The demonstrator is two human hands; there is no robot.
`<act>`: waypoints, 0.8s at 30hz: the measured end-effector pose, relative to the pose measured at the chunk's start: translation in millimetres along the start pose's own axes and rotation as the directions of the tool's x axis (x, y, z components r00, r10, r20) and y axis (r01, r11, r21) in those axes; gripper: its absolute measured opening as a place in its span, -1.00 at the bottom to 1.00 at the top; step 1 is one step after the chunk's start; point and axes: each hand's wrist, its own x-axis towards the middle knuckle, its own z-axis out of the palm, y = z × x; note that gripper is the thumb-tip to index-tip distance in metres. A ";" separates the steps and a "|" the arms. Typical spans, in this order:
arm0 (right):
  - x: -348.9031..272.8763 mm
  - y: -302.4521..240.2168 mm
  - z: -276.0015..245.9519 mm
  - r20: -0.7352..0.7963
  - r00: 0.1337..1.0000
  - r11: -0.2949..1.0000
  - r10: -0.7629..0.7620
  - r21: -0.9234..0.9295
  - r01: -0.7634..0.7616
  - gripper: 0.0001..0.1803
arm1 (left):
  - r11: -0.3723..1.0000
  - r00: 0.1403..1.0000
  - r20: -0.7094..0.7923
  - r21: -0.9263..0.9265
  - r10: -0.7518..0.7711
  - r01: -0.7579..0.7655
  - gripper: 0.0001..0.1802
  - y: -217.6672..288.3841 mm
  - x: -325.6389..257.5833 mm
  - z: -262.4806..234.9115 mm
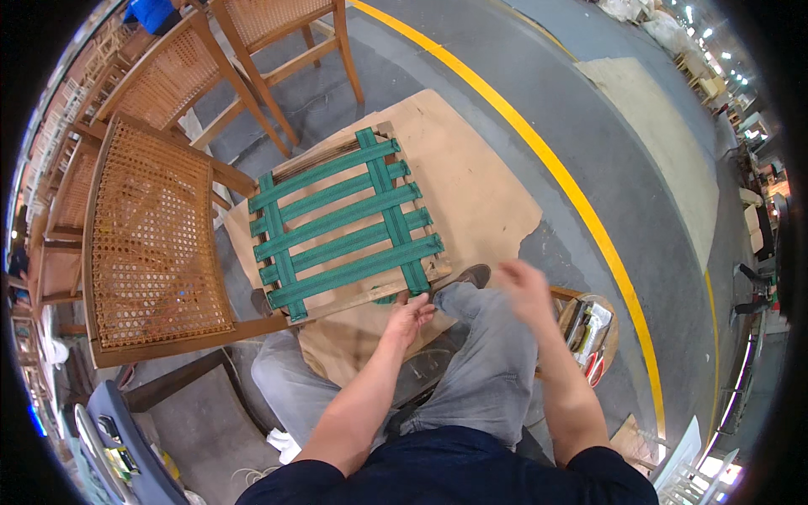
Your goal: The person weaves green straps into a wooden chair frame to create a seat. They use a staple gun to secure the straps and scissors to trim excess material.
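In front of me a wooden chair lies with its seat frame [353, 296] facing up and its woven cane backrest [160, 244] to the left. Green webbing straps [337, 225] cross over the frame, some lengthwise and two across them. My left hand [410, 316] is at the frame's near right corner, fingers closed on the lower end of the right-hand cross strap [396, 223]. To the right, my right hand [526, 290] is raised above my knee, apart from the chair. Motion smears its fingers, so whether it holds anything cannot be made out.
Brown cardboard [480, 185] lies under the chair. A small round stool [608, 332] at my right carries tools, including a red-handled one [595, 370]. More cane chairs [168, 76] stand at the far left. A yellow line [539, 139] curves along the grey floor.
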 end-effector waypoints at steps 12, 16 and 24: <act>28.6 35.4 225.3 0.203 0.836 0.856 0.509 -0.218 -0.468 -0.42 | 0.621 0.997 -0.064 0.780 -0.038 0.074 -0.84 -63.7 -6.7 -48.9; 45.6 58.0 251.6 0.140 0.790 0.782 0.597 -0.320 -0.535 -0.48 | 0.688 0.962 -0.124 0.721 0.245 -0.082 -0.81 -44.3 -1.1 -53.1; 104.2 120.8 294.1 0.228 0.674 0.687 0.702 -0.467 -0.557 -0.40 | -0.062 0.718 0.544 -0.813 -0.435 0.579 -0.60 -52.6 85.5 -81.9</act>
